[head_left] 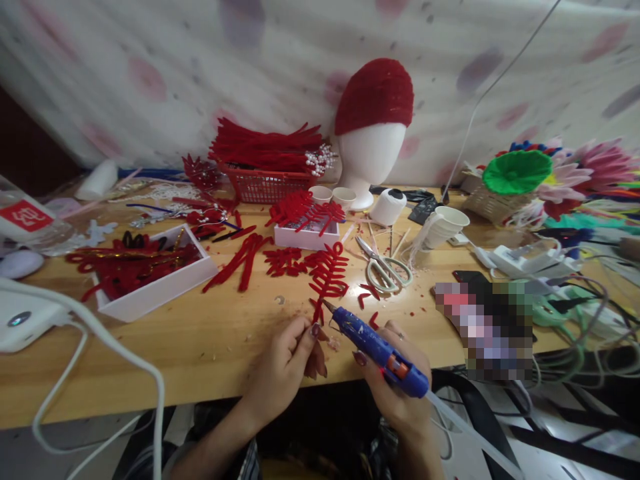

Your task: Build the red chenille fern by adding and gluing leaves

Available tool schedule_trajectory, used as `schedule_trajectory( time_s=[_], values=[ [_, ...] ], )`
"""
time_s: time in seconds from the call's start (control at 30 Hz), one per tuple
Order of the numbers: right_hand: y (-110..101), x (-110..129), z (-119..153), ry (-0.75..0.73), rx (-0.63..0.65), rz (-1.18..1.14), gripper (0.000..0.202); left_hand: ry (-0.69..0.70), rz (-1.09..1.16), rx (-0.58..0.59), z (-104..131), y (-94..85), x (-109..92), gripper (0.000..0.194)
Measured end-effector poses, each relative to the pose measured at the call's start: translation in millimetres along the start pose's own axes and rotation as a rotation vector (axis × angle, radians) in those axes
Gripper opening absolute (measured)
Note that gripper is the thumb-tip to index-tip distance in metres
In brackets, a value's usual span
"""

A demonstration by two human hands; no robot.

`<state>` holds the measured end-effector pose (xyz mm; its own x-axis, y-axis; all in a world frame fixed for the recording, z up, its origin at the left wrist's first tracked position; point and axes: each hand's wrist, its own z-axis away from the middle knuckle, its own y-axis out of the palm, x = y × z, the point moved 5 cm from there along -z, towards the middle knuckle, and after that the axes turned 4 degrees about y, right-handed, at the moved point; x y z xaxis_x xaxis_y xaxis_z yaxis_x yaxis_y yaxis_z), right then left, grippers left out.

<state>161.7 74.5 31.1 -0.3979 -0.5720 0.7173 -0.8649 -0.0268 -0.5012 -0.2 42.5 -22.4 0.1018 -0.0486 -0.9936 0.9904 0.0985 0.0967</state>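
My left hand [293, 357] pinches the lower end of a red leaf-like branch [327, 277] made of fuzzy stems, which stands up above the fingertips. My right hand [400, 380] is wrapped round a blue glue gun [377, 347]. The gun's tip touches or nearly touches the branch's stem just above my left fingers. Short red pieces [369, 291] lie to the right of the branch, and a pile of red pieces [285, 261] lies behind it to the left. Scissors [385, 267] with pale handles rest open on the table.
A white box [160, 287] of red pieces stands left, a smaller white box [307, 238] centre. Behind are a red basket [270, 187], a foam head [370, 157] with a red cap, and a thread spool [389, 207]. Phone [483, 327], cables and a paper cup [443, 228] are right.
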Motion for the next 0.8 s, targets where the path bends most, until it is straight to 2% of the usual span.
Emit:
schedule_trajectory(
  time_s=[0.27,0.47,0.7,0.8],
  values=[
    [1.3,0.8,0.7,0.010,0.029,0.010,0.027,-0.002,0.015,-0.003,0.2,0.4,0.4,0.037],
    [0.4,-1.3,-0.7,0.088,0.092,-0.034,0.021,0.006,0.003,0.009,0.7,0.7,-2.8,0.038],
    [-2.5,-4.3,-0.4,0.158,0.147,-0.035,0.024,0.017,0.000,0.006,-0.1,-0.5,-2.9,0.035],
    [-11.1,-13.5,1.7,0.248,0.078,-0.005,0.026,0.014,0.001,-0.006,0.1,-0.6,-3.9,0.035]
  ],
)
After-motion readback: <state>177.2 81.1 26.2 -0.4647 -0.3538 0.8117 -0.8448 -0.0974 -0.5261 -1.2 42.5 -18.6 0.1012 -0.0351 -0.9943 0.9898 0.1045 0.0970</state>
